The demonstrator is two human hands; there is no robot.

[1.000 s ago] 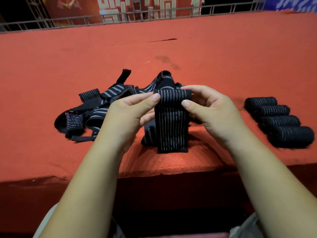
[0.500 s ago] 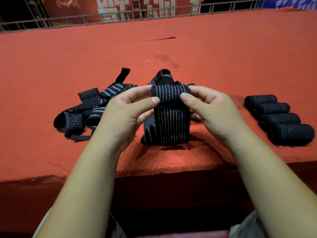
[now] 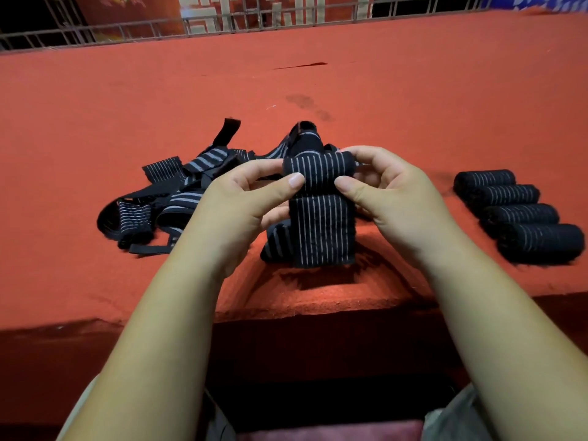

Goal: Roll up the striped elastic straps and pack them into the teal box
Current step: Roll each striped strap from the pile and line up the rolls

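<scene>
Pile of unrolled striped straps point(image 3: 165, 198) is lying tangled at centre left of the frame on the red-covered bench point(image 3: 413, 90), within easy reach, presumably as stock waiting its turn. Just right of it the left hand point(image 3: 235, 211) is pinching one end of the strap in work point(image 3: 322, 224), thumb on the near face, fingers curled behind. The strap's upper part is sitting as a short roll between the two hands at frame centre. Its flat tail is hanging down toward the bench edge; whether the lower end is touching the surface, cannot tell. On the roll's other end the right hand point(image 3: 397, 202) is gripping the same way, thumb in front, fingers wrapped behind. Judgement: holding both ends is keeping the edges aligned and the elastic taut while winding. At far right, four finished rolls point(image 3: 521, 214) are lying side by side, touching, probably staged for packing together. No teal box is showing in view; packing is not yet begun.
</scene>
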